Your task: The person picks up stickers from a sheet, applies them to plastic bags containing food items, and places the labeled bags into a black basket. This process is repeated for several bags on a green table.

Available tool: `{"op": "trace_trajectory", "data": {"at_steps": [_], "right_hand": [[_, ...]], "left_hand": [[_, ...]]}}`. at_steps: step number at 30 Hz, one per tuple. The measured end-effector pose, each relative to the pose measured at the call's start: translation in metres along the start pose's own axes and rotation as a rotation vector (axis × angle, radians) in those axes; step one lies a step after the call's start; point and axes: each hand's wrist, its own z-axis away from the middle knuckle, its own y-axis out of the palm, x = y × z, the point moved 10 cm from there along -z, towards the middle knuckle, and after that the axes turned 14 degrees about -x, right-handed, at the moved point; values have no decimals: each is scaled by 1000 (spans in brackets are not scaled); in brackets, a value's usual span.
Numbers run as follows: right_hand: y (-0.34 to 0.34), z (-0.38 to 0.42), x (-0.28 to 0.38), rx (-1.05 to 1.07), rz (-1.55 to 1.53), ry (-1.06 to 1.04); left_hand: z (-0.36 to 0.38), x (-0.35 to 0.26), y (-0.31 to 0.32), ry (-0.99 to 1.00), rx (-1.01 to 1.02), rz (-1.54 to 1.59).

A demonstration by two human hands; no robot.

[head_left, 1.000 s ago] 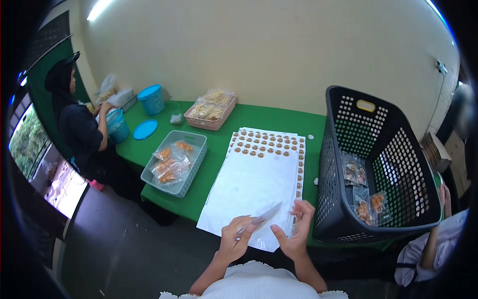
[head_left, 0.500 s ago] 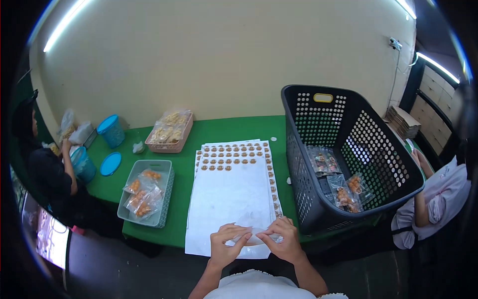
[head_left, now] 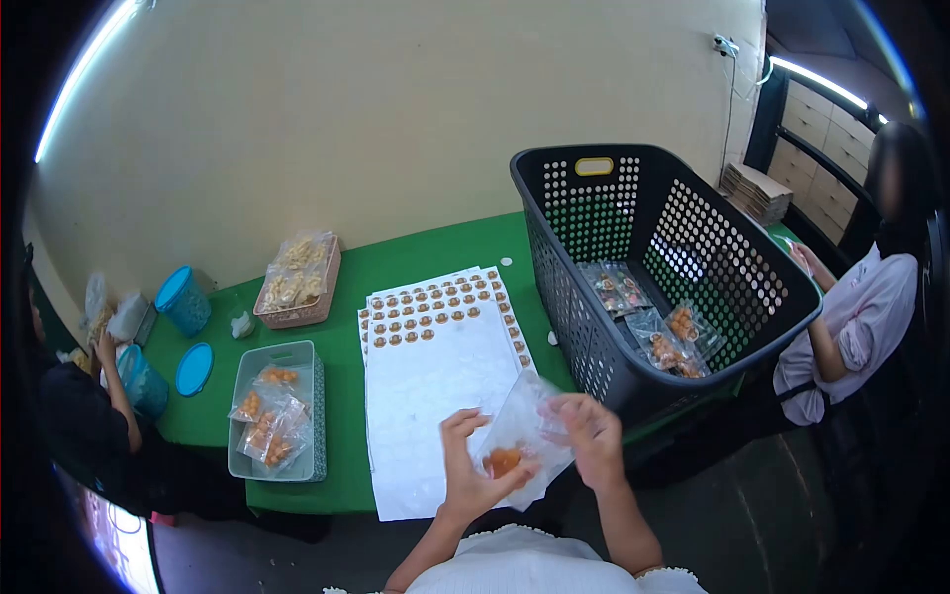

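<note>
A clear plastic bag with orange snack pieces in its lower end is tilted in front of me. My right hand is closed on its upper right side, slightly blurred. Around the snack end, my left hand has its thumb and fingers spread apart, the thumb against the bag. Beneath is a stack of white sheets bearing rows of round brown stickers; the lower part of the top sheet is bare.
Right of the sheets stands a tall black perforated basket holding snack packets. A grey-green tray of orange snack bags and a pink basket lie left. Blue containers stand beyond. People work on both sides.
The bag has come up and turned, so its orange contents now show. My left fingers have spread from their pinch, and my right hand has risen rightward. The camera view has shifted right.
</note>
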Motion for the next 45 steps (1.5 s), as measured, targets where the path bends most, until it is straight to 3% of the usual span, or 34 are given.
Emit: {"op": "trace_trajectory", "data": {"at_steps": [1,3,4,5,7,9,11,13,15,16,17,18,19,21,22,23,25,27,28,29,31,33,35,36,37,38,39,41,43,45], "right_hand": [[2,2,-7,9,-100,154],[10,9,-2,105,-146,105],[21,14,3,215,-189,50],[22,16,6,197,-195,48],[37,30,18,317,-206,9],[23,27,11,211,-95,-66],[7,29,41,-97,636,-587],[6,29,37,-113,684,-556],[5,22,-16,131,435,-156],[16,26,-8,179,463,-329],[18,28,-6,175,465,-330],[18,29,-11,173,518,-208],[16,30,-18,165,570,-88],[8,29,-14,88,443,-193],[4,29,-8,29,451,-152],[-2,27,-4,-30,457,-113],[-2,29,11,-27,526,-205],[10,33,34,72,363,-255],[14,36,52,126,403,-448],[10,35,61,113,419,-462],[23,43,72,288,585,-489],[8,43,71,213,412,-471],[-1,46,96,235,509,-648],[-18,43,108,218,507,-608],[-60,36,113,66,233,-445],[-145,41,91,-378,-105,-220],[-194,67,152,-730,-3,-965],[-256,82,210,-905,-177,-1199],[-252,69,237,-835,-104,-1239],[-207,44,237,-618,563,-1328]], "left_hand": [[3,-15,14,118,164,-73],[12,-12,27,68,233,18],[15,-5,31,-34,246,170],[17,4,34,-141,260,321],[27,19,39,-282,372,368],[39,30,42,-627,419,725],[45,34,41,-656,443,833],[46,27,37,-699,466,939],[46,27,32,-675,480,901],[46,29,30,-529,526,714],[47,28,30,-380,566,528],[52,36,30,-598,472,656],[49,30,31,-595,482,661],[28,16,22,-310,352,388],[24,17,23,-287,314,419],[23,16,23,-278,324,431],[34,22,38,-507,510,497],[18,5,29,-346,415,436],[11,-5,25,-273,362,493],[5,-15,22,-203,308,554],[2,-33,21,-29,300,494],[0,-41,26,-32,301,524],[1,-47,45,-108,397,566],[-4,-60,50,-42,341,591],[-7,-64,56,-34,335,596],[-13,-57,57,-127,277,632],[-17,-46,58,-224,219,664],[-25,-17,54,-293,94,633],[-32,-2,55,-353,-51,593],[-30,3,68,-380,-86,576]]}}
